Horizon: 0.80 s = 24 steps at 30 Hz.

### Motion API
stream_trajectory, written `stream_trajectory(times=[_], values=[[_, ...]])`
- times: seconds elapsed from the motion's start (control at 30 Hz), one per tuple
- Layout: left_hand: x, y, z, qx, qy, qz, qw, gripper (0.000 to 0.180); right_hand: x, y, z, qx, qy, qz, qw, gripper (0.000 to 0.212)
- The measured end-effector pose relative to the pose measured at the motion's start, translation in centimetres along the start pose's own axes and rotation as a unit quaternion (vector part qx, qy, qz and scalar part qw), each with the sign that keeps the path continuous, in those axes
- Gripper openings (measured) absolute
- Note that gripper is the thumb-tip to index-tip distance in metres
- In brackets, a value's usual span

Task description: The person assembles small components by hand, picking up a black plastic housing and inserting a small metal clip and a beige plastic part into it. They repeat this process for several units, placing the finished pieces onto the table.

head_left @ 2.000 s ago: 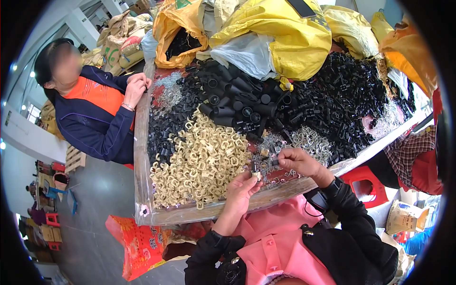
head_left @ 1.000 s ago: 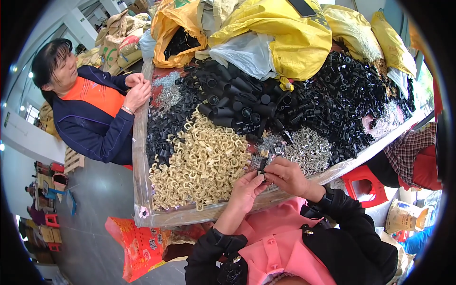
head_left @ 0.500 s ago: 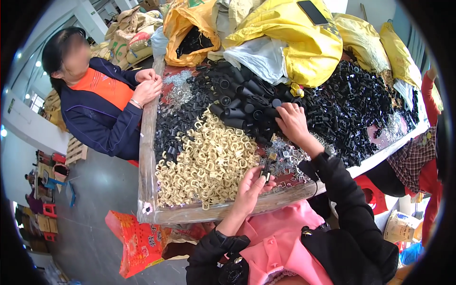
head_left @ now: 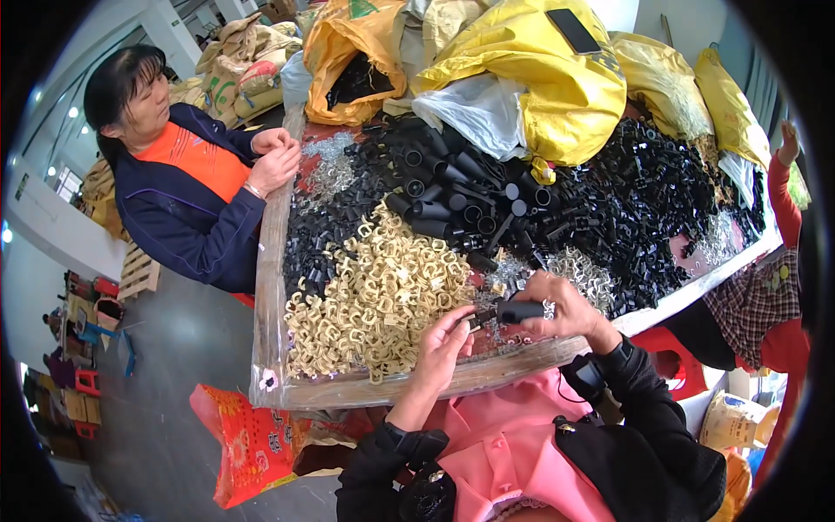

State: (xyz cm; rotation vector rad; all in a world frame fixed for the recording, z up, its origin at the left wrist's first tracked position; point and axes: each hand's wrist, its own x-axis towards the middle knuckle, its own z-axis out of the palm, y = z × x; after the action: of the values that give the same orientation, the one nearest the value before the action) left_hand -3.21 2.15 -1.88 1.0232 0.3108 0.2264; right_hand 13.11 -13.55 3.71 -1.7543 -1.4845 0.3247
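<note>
My right hand (head_left: pixel 564 306) grips a black plastic tube (head_left: pixel 519 311), held sideways over the near edge of the table. My left hand (head_left: pixel 444 346) pinches a small dark part (head_left: pixel 477 322) at the tube's left end; whether the two are joined I cannot tell. Just left of my hands lies a heap of cream-coloured, C-shaped plastic clips (head_left: pixel 374 300). Beyond them is a pile of black tubes (head_left: pixel 448 187). Silvery metal clips (head_left: pixel 581 271) lie behind my right hand.
A wooden rim (head_left: pixel 487 374) edges the table. Small black parts (head_left: pixel 644 209) are heaped at right. Yellow sacks (head_left: pixel 565 104) stand along the back, one with a phone (head_left: pixel 573 30) on top. A co-worker (head_left: pixel 187 187) stands at left; another person's arm (head_left: pixel 785 187) shows at right.
My right hand has come back from the tube pile towards my left hand, bringing a black tube. My left hand has shifted slightly left, still pinching the small part.
</note>
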Motion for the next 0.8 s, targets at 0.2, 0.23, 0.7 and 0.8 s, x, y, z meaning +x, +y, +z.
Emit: stream_trajectory(times=[0.2, 0.23, 0.7, 0.8], values=[[-1.1, 1.0, 1.4, 0.127, -0.033, 0.021, 0.991, 0.026, -1.3, -1.2, 1.0, 0.100, -0.032, 0.046, 0.993, 0.035], [-1.2, 1.1, 1.5, 0.151, -0.031, 0.023, 0.988, 0.026, -1.5, -1.0, 1.3, 0.122, -0.030, 0.051, 0.991, 0.034], [-1.0, 0.8, 2.2, 0.131, 0.020, -0.054, 0.990, 0.031, -3.6, -0.9, 6.7, 0.239, 0.117, 0.154, 0.952, 0.033], [-0.7, 1.1, 2.5, 0.128, 0.025, -0.077, 0.988, 0.035, -3.5, -0.6, 7.0, 0.249, 0.119, 0.159, 0.948, 0.033]])
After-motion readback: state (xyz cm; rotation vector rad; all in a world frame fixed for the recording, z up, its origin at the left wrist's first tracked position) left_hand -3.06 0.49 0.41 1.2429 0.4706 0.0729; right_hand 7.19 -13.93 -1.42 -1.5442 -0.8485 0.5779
